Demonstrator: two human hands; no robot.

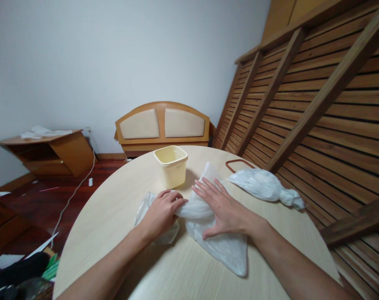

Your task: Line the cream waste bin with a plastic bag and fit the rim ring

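Note:
A thin whitish plastic bag [222,246] lies on the round table [101,212], bunched in its middle. My left hand [166,208] is closed around the gathered part, and loose plastic spreads out on both sides of it. My right hand [217,204] rests on the wider part with its fingers spread and the palm down. Just behind my left hand stands a pale yellow square tub [173,173], upright, with its top open. To the right lies a white knotted bundle [261,185], beside a brown loop [236,162].
Slatted wooden panels [302,125] lean along the right side. Behind the table is a headboard [162,125]. A low cabinet [67,154] and a white cable [73,193] are at the left, with papers and clutter on the floor.

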